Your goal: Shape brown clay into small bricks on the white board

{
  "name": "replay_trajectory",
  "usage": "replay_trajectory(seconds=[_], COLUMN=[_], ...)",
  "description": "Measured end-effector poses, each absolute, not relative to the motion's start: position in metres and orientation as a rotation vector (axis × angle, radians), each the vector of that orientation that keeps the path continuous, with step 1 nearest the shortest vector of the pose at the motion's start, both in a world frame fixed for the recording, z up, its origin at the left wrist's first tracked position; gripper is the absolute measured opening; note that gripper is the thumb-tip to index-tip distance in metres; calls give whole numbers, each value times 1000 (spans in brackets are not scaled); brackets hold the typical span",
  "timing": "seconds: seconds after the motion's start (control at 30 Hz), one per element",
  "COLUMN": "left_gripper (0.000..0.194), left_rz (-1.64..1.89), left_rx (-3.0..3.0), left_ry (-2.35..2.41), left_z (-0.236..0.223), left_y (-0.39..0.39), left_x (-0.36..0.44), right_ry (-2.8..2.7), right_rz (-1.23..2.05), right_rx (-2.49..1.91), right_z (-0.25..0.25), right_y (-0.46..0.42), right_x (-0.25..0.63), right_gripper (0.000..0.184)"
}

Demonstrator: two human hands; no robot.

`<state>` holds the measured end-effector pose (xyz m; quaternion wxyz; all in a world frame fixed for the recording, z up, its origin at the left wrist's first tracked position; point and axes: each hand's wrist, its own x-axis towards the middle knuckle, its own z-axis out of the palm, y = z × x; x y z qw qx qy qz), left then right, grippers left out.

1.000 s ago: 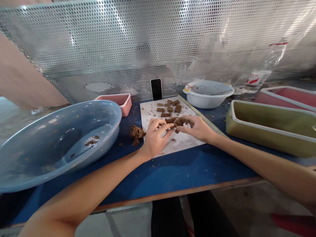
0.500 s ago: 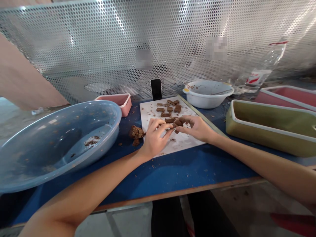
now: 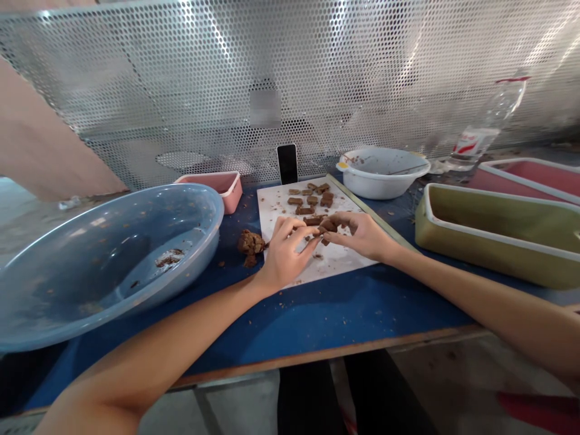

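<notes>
Both my hands meet over a white board (image 3: pixel 335 257) on the blue table. My left hand (image 3: pixel 285 254) and my right hand (image 3: pixel 362 234) pinch the same small brown dough piece (image 3: pixel 327 226) between their fingertips, just above the board. Several shaped brown pieces (image 3: pixel 312 198) lie in rows on the far half of the board. A rough brown lump of dough (image 3: pixel 250 243) sits on the table just left of the board, close to my left hand.
A big blue basin (image 3: pixel 109 260) fills the left. Behind stand a pink tub (image 3: pixel 222 184), a black phone (image 3: pixel 287 163) against the perforated metal screen and a white bowl (image 3: pixel 383 172). At right are an olive tray (image 3: pixel 493 232), a pink tray (image 3: pixel 530 175) and a plastic bottle (image 3: pixel 487 130).
Almost nothing has moved; my fingers have only shifted slightly on the brown piece held between both hands.
</notes>
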<state>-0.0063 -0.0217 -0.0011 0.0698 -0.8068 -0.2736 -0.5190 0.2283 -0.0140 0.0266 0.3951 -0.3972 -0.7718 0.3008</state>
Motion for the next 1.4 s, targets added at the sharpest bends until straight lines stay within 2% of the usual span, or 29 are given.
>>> replay_trajectory(seconds=[0.37,0.53,0.73,0.87,1.03,1.1,1.23,1.4], left_gripper=[22,21,22,22,23,22,23,24], left_rz=[-1666,-1678,-1667,-1667,-1665,-1669,-1670,-1658], left_rx=[-2486,-2479,-2476,-2480,-2483,-2486,-2483,-2480], left_ry=[-873,-896,-904,-918,-916,-910,-908,-919], left_z=[7,6,5,5,5,5,5,5], left_y=[-30,-29,-28,-27,-28,-28,-28,-28], left_x=[-8,-9,-8,-8,-8,-8,-8,-8], right_ry=[-1926,-1942,-2105,-2188,-2210,-2194,-2186,-2181], right_rz=[850,838,641,462,456,451,385,338], right_rx=[-994,-1008,-981,-975,-976,-1021,-1138,-1159], right_z=[31,33,33,26,20,20,20,17], right_y=[-14,-13,-3,10,14,12,10,11], right_x=[232,233,244,253,255,254,251,251], right_gripper=[39,38,30,31,29,37,67,66])
